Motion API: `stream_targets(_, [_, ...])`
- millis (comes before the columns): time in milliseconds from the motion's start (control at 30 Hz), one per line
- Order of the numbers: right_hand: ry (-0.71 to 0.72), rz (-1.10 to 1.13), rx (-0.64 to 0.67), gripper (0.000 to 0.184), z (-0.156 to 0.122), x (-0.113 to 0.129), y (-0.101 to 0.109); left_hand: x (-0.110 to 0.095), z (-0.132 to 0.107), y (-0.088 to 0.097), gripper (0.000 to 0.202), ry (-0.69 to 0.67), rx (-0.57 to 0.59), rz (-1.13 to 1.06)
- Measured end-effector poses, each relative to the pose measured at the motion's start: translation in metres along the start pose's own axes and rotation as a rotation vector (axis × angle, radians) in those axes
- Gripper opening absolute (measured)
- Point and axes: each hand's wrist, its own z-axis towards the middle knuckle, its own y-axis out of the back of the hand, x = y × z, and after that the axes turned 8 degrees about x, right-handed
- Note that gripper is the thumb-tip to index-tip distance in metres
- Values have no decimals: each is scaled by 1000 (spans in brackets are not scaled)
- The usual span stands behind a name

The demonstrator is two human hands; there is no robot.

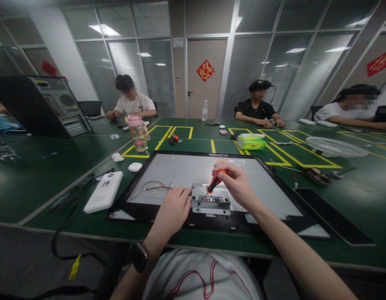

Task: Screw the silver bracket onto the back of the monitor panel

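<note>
A monitor panel lies face down on the green table, its grey metal back up inside a black frame. A small metal cover plate sits on its near middle. My right hand is closed round an orange-handled screwdriver, whose tip points down-left onto the plate's left edge. My left hand rests with curled fingers on the panel, fingertips against the plate's left side; whether it holds anything is hidden. Thin coloured wires run over the panel left of the plate.
A white power bank with a black cable lies left of the panel. A pink-lidded bottle, a green tissue box, a white fan grille, a black strip and an open computer case stand around. Three people sit opposite.
</note>
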Motion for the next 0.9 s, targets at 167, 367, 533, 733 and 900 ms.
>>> stream_targets(167, [-76,138,46,28,1,4,-3,0,0,0,28,-4,-2,0])
stream_targets(367, [-35,43,66,22,1,4,-3,0,0,1,29,2,-5,-22])
stream_targets(533, [-83,51,90,24,-1,3,-2,0,-1,1,29,-9,-13,-13])
stream_targets(733, [-16,67,131,18,-1,5,-2,0,0,1,29,-3,2,-1])
stream_targets(900, [3,15,153,15,-3,4,-1,0,0,0,28,-7,-4,-4])
